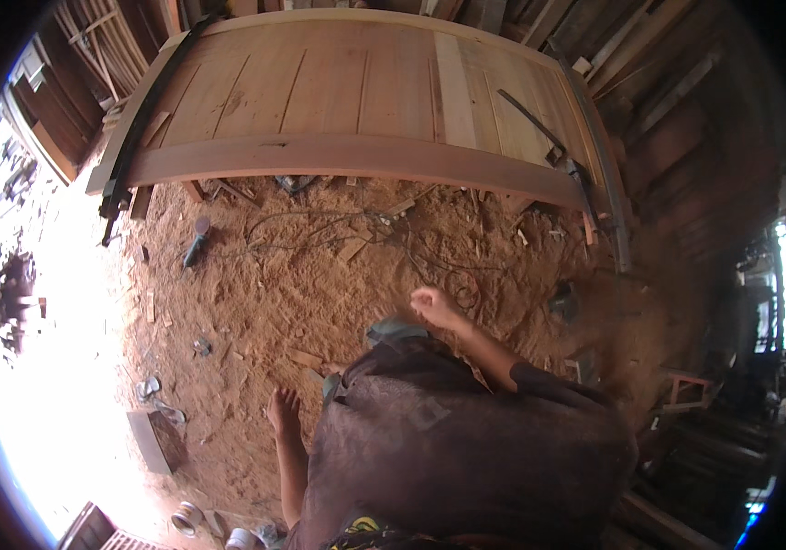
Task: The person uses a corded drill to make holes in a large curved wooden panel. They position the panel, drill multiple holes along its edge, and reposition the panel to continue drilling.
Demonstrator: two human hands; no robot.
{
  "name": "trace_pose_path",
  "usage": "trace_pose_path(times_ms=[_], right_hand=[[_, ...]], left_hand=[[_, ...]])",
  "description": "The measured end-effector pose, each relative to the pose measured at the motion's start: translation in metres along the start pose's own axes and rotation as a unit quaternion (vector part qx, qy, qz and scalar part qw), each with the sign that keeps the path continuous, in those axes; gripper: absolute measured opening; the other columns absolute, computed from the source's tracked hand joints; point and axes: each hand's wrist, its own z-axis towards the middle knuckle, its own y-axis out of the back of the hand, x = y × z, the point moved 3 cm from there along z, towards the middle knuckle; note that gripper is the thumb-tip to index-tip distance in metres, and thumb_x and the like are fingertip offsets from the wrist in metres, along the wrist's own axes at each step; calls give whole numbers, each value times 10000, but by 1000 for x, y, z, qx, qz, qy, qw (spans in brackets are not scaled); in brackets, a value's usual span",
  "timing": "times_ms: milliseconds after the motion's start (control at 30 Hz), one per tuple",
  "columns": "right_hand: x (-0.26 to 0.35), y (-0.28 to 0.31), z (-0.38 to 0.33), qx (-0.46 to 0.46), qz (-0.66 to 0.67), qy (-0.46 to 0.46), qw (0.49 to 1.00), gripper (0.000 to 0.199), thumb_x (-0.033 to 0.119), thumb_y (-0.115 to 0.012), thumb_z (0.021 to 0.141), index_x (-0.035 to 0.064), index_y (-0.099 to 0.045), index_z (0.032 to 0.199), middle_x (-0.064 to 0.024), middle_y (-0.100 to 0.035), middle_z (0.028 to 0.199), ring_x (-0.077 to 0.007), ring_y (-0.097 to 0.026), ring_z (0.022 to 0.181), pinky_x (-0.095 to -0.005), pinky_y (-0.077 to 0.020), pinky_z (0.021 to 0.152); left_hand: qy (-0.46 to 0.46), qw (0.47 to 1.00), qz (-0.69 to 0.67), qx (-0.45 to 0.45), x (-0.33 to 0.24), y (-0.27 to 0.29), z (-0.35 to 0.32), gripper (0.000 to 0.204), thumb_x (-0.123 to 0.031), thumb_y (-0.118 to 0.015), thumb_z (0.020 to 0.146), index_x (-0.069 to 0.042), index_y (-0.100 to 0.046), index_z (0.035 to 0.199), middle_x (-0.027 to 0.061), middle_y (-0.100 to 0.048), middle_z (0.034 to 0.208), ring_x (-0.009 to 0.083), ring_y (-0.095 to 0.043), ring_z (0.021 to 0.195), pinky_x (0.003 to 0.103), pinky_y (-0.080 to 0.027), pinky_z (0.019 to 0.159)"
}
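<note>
My left hand [284, 408] hangs low beside my body above the sawdust-covered floor, its fingers loosely bent and a little apart, holding nothing I can see. Ahead of my torso, my right hand [434, 307] is raised with the fingers curled in, and no object shows in it. Both hands are apart from the large wooden panel [329, 96] beyond, made of boards set in a frame with a thick near rail [347, 158]. A dark bar clamp [159, 105] spans its left end, and another clamp [594, 137] lies across the right end.
Sawdust [255, 302] and wood scraps cover the floor. A cable [319, 215] winds below the panel, with a blue-handled tool [197, 246] to its left. A wooden block [156, 440] and tins [186, 518] lie lower left. Timber leans along the far edges.
</note>
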Motion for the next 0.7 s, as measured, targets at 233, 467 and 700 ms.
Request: trace_pose_path(times_ms=[233, 467, 700], right_hand=[[62, 259, 84, -360, -215, 5, 908, 230, 238, -692, 1040, 128, -704, 1242, -131, -768, 1103, -316, -733, 1040, -435, -571, 915], [-81, 484, 92, -308, -466, -139, 818, 523, 310, -739, 1000, 38, -597, 1424, -170, -659, 1380, -336, -615, 1292, -456, -519, 1069], [-93, 469, 151, -223, -472, -133, 842, 405, 327, -722, 1024, 54, -614, 1302, -131, -659, 1241, -306, -620, 1153, -439, -521, 983]], left_hand=[[-21, 998, 6, 61, -10, -76, 2, 537, -349, -548, 1149, -11, -507, 1565, 216, -579, 1569, 390, -598, 1440, 491, -540, 1127], [88, 989, 21, -120, 73, -187, -105, 274, -253, -679, 1092, -37, -713, 1256, 58, -717, 1004, 209, -709, 887, 334, -583, 765], [27, 981, -42, -190, 186, -183, -153, 413, -319, -707, 1078, -32, -673, 1372, 114, -741, 1209, 204, -727, 980, 343, -592, 830]])
